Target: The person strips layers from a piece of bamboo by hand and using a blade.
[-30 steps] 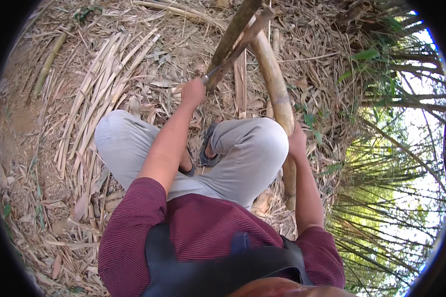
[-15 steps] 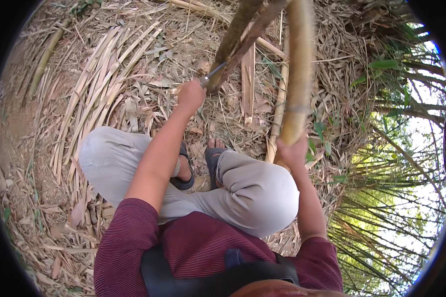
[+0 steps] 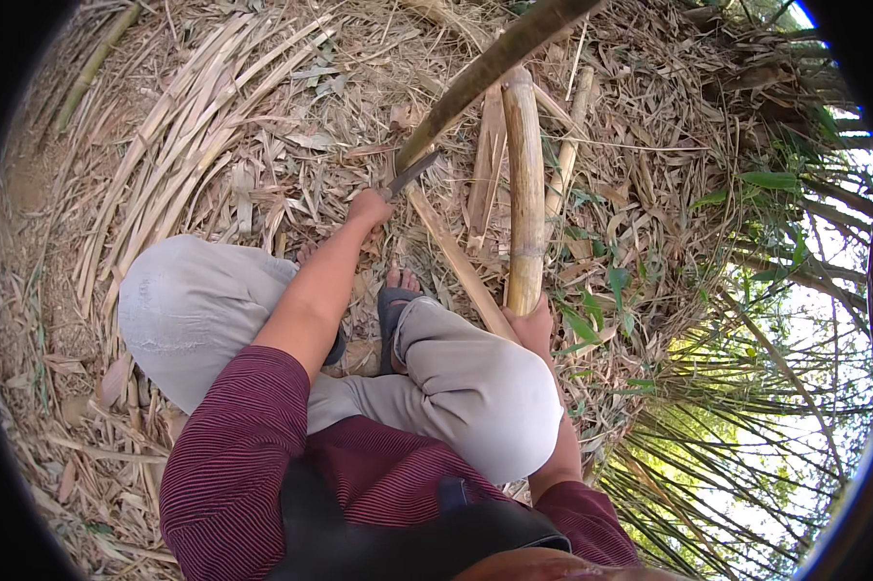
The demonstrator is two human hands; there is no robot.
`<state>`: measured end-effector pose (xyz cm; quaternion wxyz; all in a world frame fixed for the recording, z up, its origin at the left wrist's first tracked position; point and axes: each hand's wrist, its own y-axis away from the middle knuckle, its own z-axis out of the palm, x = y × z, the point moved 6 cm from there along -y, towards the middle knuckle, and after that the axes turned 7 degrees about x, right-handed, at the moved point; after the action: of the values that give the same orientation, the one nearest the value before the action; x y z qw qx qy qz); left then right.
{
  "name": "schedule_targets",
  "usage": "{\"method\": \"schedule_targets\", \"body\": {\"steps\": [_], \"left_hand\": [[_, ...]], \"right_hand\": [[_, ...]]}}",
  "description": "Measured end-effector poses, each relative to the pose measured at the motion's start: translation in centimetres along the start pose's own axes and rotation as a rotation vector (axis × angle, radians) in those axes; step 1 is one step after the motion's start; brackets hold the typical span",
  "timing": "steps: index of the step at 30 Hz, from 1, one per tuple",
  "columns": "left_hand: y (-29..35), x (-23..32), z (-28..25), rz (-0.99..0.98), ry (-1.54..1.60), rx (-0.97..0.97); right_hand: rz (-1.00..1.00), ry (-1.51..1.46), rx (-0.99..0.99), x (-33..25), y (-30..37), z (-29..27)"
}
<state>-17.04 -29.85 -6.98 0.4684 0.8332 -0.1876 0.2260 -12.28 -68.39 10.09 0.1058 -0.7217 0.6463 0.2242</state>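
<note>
In my left hand (image 3: 369,211), fingers closed, is a knife (image 3: 414,176) with a dark blade angled up and right. The blade lies against the lower end of a long greenish-brown pole (image 3: 499,70) that slants up to the right. My right hand (image 3: 533,327) is wrapped round the near end of a thick yellowish bamboo piece (image 3: 526,174), which points away from me with its cut far end in view. A flat split bamboo strip (image 3: 456,259) runs from below the blade to beside my right hand. Whether the right hand also grips this strip, I cannot tell.
Long split bamboo strips (image 3: 170,145) lie in a bundle at the left. A flat bamboo slat (image 3: 485,179) and a thin bamboo stick (image 3: 567,145) lie near the held piece. Dry leaves (image 3: 649,184) cover the ground. Bamboo stems (image 3: 746,416) stand at the right.
The thick bamboo has dropped lower and farther from the camera, and my right hand has shifted left. The brown piece crossing the slanting pole has left that spot; the pole leans more.
</note>
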Motion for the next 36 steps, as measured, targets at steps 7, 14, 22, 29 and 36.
{"method": "schedule_targets", "body": {"steps": [7,14,22,29,36], "left_hand": [[1.5,-0.2,-2.2,0.021,0.009,0.038],[3.9,2.9,-7.2,0.086,0.236,0.144],[10.3,14.2,-15.1,0.278,0.383,0.116],[17.2,26.6,-21.8,0.482,0.72,-0.012],[24.8,27.5,-29.2,0.581,1.028,-0.07]], "right_hand": [[-0.047,0.07,-0.064,17.1,8.5,4.4],[0.476,-0.704,-0.172,15.8,15.5,-2.3],[0.455,-0.829,-0.875,8.1,18.5,-4.4],[0.303,-0.125,-0.543,8.6,18.6,0.5],[0.187,-0.257,0.01,3.2,15.7,-7.2]]}}
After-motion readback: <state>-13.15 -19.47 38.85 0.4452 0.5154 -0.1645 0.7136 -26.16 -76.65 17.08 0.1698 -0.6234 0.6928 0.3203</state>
